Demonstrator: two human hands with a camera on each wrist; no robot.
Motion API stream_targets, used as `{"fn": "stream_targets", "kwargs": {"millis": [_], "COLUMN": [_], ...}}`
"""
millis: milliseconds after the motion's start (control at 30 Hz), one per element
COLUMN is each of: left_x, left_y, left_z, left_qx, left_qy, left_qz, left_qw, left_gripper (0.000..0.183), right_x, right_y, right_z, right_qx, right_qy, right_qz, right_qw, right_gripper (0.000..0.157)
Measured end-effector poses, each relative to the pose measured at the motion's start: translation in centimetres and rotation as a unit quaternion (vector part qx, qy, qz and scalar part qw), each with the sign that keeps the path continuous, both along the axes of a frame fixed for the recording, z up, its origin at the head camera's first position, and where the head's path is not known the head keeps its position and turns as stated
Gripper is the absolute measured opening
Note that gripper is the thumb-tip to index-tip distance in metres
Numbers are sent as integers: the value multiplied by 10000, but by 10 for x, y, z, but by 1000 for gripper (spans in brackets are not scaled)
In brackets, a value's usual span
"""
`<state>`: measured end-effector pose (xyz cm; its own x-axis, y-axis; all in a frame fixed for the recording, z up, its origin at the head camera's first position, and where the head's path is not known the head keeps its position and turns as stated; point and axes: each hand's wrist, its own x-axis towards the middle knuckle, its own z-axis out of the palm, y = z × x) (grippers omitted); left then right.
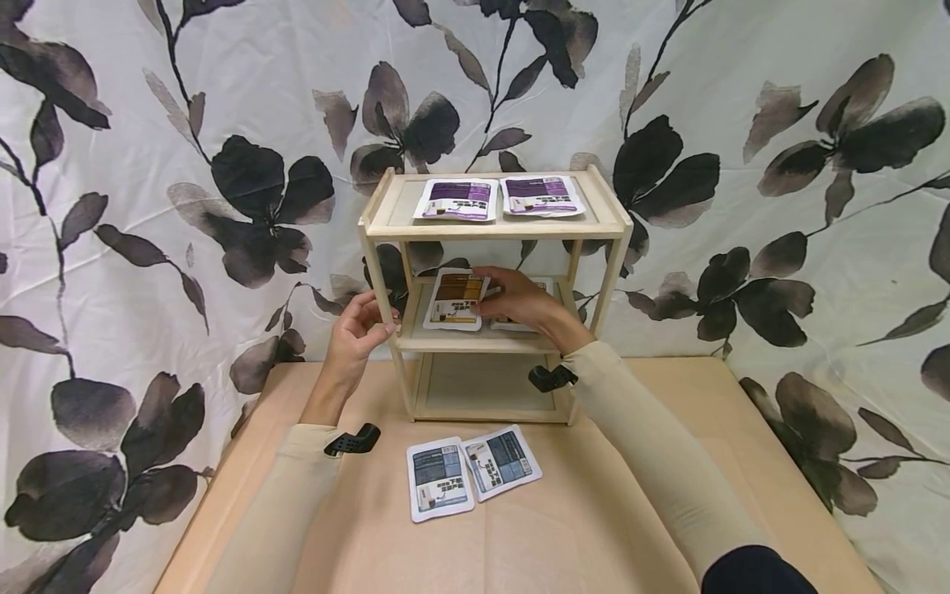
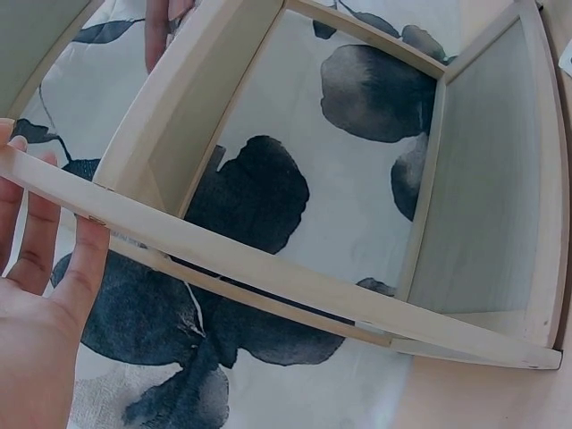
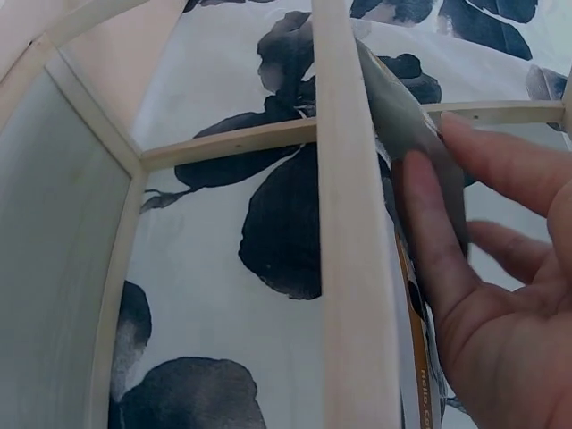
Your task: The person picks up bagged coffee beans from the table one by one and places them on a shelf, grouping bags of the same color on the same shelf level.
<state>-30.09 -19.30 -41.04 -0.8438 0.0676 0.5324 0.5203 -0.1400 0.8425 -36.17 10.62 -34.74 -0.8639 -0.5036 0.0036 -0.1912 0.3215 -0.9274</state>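
Note:
My right hand point(image 1: 525, 302) pinches a brown-and-white flat packet point(image 1: 454, 299) by its right edge, at the left part of the middle shelf of a small wooden rack point(image 1: 497, 233). In the right wrist view this packet point(image 3: 407, 121) stands tilted, its dull back between thumb and fingers. Another packet point(image 1: 512, 325) lies on the same shelf to the right, mostly hidden behind my right hand and wrist. My left hand point(image 1: 354, 337) holds the rack's left front post point(image 2: 192, 234), with fingers reaching behind it in the left wrist view.
Two purple-and-white packets point(image 1: 460, 200) lie side by side on the top shelf. In front of the rack, two blue-grey packets point(image 1: 439, 478) lie on the tan table point(image 1: 594, 511), one slightly turned. A flower-patterned cloth point(image 1: 742, 190) hangs close behind the rack.

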Motion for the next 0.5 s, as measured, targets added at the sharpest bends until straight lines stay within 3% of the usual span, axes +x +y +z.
{"fn": "stream_targets", "kwargs": {"millis": [200,500], "left_x": [0,2], "left_y": [1,0], "left_z": [0,1], "left_qx": [-18,-55], "left_qy": [-22,38], "left_qz": [44,-26], "left_qw": [10000,10000], "left_gripper": [50,51], "right_x": [2,14], "right_y": [1,3], "right_z": [2,15], "right_qx": [270,745], "right_qy": [179,444], "right_qz": [-198,-334], "right_qw": [9993,9957], "right_gripper": [84,67]}}
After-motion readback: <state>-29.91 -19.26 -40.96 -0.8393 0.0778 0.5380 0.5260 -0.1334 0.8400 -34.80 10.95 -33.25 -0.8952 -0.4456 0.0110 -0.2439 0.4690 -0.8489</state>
